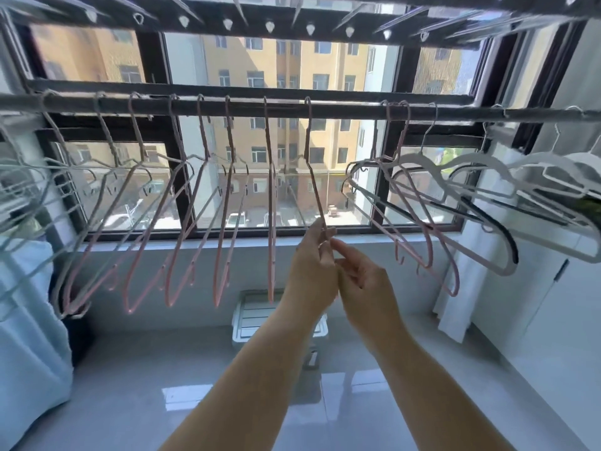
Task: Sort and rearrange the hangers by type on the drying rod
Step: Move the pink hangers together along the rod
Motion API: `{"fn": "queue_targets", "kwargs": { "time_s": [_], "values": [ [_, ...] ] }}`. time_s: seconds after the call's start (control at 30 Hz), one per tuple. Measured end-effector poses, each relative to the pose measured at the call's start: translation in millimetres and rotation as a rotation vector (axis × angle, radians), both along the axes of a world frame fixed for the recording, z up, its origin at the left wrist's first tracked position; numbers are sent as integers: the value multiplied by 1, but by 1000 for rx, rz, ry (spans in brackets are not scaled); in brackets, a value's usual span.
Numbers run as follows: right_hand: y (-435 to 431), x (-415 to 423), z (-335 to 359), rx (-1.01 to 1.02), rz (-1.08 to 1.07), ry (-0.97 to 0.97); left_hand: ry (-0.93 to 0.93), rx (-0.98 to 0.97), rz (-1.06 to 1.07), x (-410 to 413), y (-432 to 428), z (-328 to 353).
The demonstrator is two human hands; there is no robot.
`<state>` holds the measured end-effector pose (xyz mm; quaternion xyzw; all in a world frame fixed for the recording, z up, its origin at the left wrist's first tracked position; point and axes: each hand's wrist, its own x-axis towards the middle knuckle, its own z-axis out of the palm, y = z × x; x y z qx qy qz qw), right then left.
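Note:
A dark drying rod (351, 109) runs across the window. Several thin pink hangers (224, 203) hang spaced along its left and middle part. One of them, a pink hanger (312, 177), hangs near the centre, and my left hand (312, 271) grips its lower end. My right hand (361, 281) is right beside it, fingertips touching the same lower end, fingers loosely curled. To the right hang two more pink hangers (409, 203), then wider white hangers (481, 167) and a black one (497, 226). Pale wire hangers (29, 190) crowd the far left.
A second rack with clips (270, 24) runs overhead. A white lidded box (253, 323) sits on the glossy floor below the window. Light blue cloth (29, 320) hangs at the left. White cabinets (553, 304) stand at the right.

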<state>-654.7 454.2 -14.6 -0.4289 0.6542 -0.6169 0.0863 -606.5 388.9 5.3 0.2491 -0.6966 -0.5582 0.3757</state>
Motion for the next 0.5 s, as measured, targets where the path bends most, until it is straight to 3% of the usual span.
{"fn": "queue_targets", "kwargs": {
  "time_s": [0.13, 0.27, 0.33, 0.4, 0.5],
  "values": [
    [-2, 4, 3, -50, 44, -40, 35, 11, 40, -1, -4, -3],
    [-1, 2, 0, 50, 48, 25, 43, 8, 55, -3, -3, -8],
    [4, -1, 2, 179, 35, 150, 46, -9, 77, -3, -1, -10],
    [18, -6, 7, 255, -112, 375, 52, -109, 132, -4, 3, -9],
    [45, -17, 26, 59, -472, 667, 109, -326, 228, -7, 10, -1]
  ]
}}
